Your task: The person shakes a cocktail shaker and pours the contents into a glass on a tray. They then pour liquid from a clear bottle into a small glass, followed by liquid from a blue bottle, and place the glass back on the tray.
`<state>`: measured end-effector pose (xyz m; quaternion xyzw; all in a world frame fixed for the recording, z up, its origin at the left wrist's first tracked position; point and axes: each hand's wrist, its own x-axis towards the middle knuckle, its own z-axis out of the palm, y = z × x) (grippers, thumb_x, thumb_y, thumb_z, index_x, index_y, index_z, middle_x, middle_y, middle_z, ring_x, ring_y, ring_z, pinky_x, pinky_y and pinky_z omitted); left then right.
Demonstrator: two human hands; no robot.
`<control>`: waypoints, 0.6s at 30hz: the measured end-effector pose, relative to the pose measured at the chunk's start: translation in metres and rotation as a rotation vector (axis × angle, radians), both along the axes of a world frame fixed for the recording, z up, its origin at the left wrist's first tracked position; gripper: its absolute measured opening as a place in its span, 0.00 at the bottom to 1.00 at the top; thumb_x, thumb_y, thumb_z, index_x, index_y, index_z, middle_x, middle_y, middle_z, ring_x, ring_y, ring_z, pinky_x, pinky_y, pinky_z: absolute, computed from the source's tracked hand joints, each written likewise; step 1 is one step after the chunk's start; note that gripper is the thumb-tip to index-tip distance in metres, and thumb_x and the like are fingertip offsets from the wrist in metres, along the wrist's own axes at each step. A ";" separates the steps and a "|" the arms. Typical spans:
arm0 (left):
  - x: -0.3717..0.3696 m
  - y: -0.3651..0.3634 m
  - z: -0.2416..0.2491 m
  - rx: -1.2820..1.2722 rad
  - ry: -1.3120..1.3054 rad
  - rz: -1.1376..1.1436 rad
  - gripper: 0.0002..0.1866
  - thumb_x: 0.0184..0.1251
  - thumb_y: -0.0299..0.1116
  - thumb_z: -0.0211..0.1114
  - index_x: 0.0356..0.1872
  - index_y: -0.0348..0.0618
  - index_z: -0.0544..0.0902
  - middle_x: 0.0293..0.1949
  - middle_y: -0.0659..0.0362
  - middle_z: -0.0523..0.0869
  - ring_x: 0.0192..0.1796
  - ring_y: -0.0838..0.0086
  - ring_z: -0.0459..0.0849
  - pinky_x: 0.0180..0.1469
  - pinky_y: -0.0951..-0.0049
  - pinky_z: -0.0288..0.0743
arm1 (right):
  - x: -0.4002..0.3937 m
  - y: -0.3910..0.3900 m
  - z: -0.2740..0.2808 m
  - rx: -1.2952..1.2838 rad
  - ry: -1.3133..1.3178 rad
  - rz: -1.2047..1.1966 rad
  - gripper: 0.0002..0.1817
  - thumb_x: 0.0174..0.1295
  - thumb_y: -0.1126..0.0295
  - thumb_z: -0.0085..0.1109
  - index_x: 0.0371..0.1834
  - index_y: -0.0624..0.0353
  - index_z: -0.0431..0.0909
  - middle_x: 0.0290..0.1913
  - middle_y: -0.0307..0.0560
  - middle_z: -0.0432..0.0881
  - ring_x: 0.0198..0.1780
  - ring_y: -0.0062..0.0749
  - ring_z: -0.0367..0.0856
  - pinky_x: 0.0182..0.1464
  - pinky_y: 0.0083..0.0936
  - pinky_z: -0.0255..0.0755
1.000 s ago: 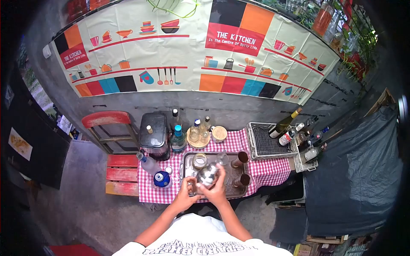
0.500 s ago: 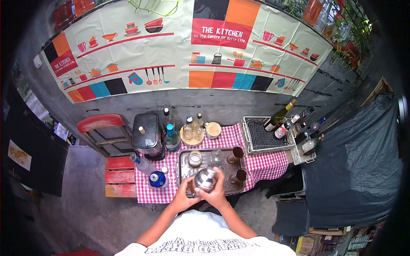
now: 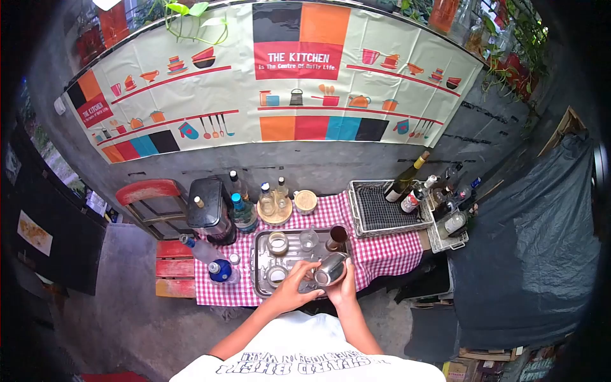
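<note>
Metal vessel raised in both hands, above the tray's near right part

The fingers of the left hand [image 3: 293, 290] are bent and lie close together against the vessel's left side, with the thumb reaching in below. Those of the right hand [image 3: 344, 290] curve around its right side; their far tips are partly hidden, so their spacing there cannot be told. Between the hands the shiny metal vessel [image 3: 333, 266] leans, a round end turned down toward the person's left. Whether that end is base, lid or mouth is unclear.

How far the handling has got is only partly readable: the vessel is lifted, not set down, and no stream shows leaving it. Its contents cannot be told, nor whether it is closed.

Under the hands, the metal tray [image 3: 296, 254] lies by the table's near edge. A glass jar [image 3: 277, 243] stands near its far left corner, a clear glass [image 3: 309, 240] right of that, another glass [image 3: 276, 275] near its near left corner, and a brown cup [image 3: 337, 235] near its far right corner. Their fill is too unclear to judge.

Farther out, a blue bottle [image 3: 220, 272] stands toward the near left corner of the checked cloth [image 3: 388, 247]; a wire basket [image 3: 389, 232] sits by the table's far right corner.
</note>
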<state>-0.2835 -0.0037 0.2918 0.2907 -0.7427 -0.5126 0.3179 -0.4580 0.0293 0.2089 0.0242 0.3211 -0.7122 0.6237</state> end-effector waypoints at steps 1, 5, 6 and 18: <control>-0.008 0.001 0.002 -0.002 -0.032 -0.011 0.38 0.53 0.30 0.77 0.67 0.41 0.71 0.54 0.53 0.75 0.54 0.65 0.78 0.58 0.68 0.74 | -0.010 0.001 -0.002 -0.008 -0.014 -0.018 0.25 0.74 0.45 0.45 0.55 0.56 0.74 0.51 0.49 0.83 0.54 0.41 0.82 0.58 0.41 0.77; -0.035 0.003 -0.002 -0.010 -0.036 0.009 0.36 0.54 0.32 0.77 0.65 0.38 0.71 0.56 0.51 0.74 0.56 0.64 0.78 0.60 0.67 0.73 | -0.037 0.004 0.007 -0.023 0.242 -0.127 0.23 0.73 0.57 0.54 0.66 0.49 0.61 0.60 0.44 0.73 0.61 0.37 0.74 0.62 0.41 0.73; -0.040 0.003 -0.002 -0.040 -0.055 0.015 0.37 0.55 0.33 0.77 0.65 0.38 0.70 0.56 0.51 0.74 0.58 0.63 0.77 0.61 0.66 0.72 | -0.042 0.004 0.013 -0.055 0.319 -0.170 0.36 0.67 0.65 0.61 0.73 0.47 0.50 0.64 0.46 0.66 0.63 0.36 0.70 0.64 0.37 0.70; -0.090 0.024 -0.020 0.076 -0.089 0.125 0.44 0.54 0.30 0.75 0.69 0.37 0.58 0.60 0.45 0.73 0.65 0.59 0.75 0.66 0.62 0.69 | -0.074 0.020 0.066 -0.591 1.625 -0.120 0.50 0.45 0.71 0.81 0.67 0.56 0.53 0.63 0.63 0.65 0.63 0.53 0.71 0.64 0.45 0.68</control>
